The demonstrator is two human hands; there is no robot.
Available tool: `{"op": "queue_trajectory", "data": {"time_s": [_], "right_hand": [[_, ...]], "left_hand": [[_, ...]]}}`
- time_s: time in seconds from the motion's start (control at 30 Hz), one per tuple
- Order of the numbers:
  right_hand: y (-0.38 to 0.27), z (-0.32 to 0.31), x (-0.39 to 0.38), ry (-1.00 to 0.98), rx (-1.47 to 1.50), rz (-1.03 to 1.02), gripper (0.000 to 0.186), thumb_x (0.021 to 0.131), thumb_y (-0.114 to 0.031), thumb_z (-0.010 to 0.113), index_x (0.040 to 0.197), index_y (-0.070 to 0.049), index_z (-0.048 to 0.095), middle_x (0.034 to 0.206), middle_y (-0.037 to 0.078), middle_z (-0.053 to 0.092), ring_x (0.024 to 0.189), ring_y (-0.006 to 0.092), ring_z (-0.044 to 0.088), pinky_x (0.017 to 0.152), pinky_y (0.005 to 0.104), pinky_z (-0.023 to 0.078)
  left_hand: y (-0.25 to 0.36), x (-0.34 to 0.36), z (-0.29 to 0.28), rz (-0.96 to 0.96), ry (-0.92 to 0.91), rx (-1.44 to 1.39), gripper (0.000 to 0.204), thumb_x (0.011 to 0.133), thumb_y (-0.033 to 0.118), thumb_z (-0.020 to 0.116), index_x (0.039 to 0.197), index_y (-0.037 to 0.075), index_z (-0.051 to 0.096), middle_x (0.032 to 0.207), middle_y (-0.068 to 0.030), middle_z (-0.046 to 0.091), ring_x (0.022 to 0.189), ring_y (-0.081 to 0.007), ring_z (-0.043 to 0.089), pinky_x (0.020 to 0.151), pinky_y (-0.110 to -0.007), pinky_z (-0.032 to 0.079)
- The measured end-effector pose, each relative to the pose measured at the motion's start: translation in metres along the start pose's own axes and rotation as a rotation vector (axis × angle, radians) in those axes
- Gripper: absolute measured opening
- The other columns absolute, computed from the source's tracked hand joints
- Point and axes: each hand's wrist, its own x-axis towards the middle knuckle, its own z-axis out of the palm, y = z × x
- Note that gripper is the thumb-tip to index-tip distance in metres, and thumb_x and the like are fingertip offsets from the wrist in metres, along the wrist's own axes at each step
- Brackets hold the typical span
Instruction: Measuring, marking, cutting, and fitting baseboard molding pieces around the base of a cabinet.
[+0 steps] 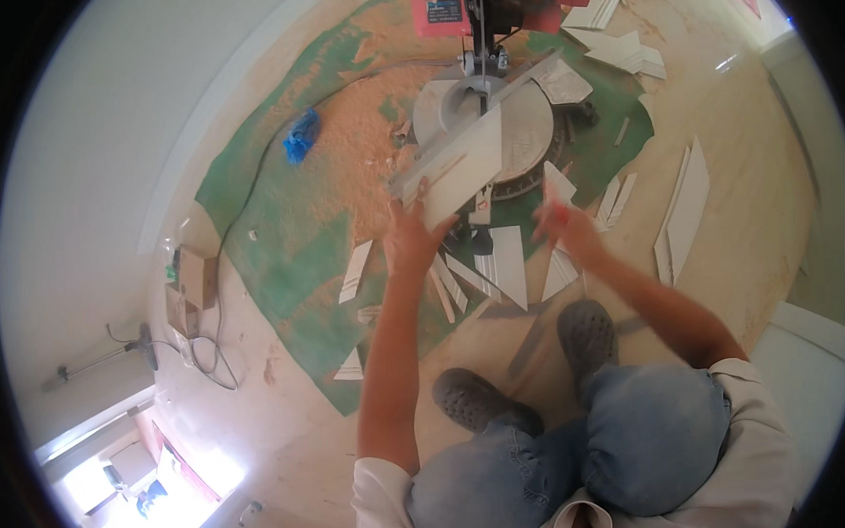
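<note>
A white trim board (466, 174) lies slantwise across the round table (530, 139) of a miter saw (484, 76), along its metal fence. My left hand (410, 236) grips the board's near left end, thumb on the near side and fingers reaching over it. The saw's blade guard stands over the table behind the board. My right hand (565, 226) is off the board, at the table's front right, blurred by motion. A pointed white offcut (557, 179) shows just beyond its fingers; whether the hand holds it I cannot make out.
Several white offcuts (508, 266) lie before the saw, with longer strips (686, 208) at the right. Sawdust covers the green sheet (301, 259). A dark cord (245, 200) runs along the left, past a blue crumpled bag (302, 136). My shoes (588, 337) are close to the offcuts.
</note>
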Motion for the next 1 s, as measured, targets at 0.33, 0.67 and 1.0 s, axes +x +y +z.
{"op": "queue_trajectory", "data": {"time_s": [0.33, 0.67, 1.0], "right_hand": [[0.006, 0.125, 0.011, -0.111, 0.372, 0.179, 0.048, 0.092, -0.019, 0.074, 0.130, 0.002, 0.054, 0.096, 0.008, 0.068, 0.088, 0.0181, 0.071, 0.073, 0.0305, 0.054], [0.017, 0.092, 0.018, -0.119, 0.309, 0.161, 0.034, 0.088, -0.007, 0.070, 0.118, 0.000, 0.055, 0.077, 0.003, 0.060, 0.061, 0.0105, 0.053, 0.054, 0.0284, 0.043], [-0.001, -0.058, 0.032, -0.297, -0.022, 0.322, 0.044, 0.080, 0.000, 0.068, 0.123, 0.001, 0.057, 0.072, 0.001, 0.055, 0.052, 0.0054, 0.045, 0.046, 0.0234, 0.031]], "left_hand": [[0.002, -0.003, -0.001, -0.006, 0.039, -0.044, 0.089, 0.084, 0.059, 0.074, 0.160, 0.033, 0.036, 0.151, -0.0270, 0.040, 0.125, -0.0435, 0.058, 0.095, -0.047, 0.055], [0.006, -0.005, -0.003, -0.025, 0.063, -0.004, 0.088, 0.084, 0.060, 0.074, 0.159, 0.031, 0.038, 0.140, -0.0238, 0.048, 0.122, -0.0435, 0.060, 0.096, -0.049, 0.054], [0.020, -0.002, -0.004, -0.103, -0.040, -0.022, 0.086, 0.085, 0.061, 0.072, 0.159, 0.037, 0.036, 0.141, -0.0240, 0.046, 0.124, -0.0413, 0.058, 0.093, -0.046, 0.055]]}}
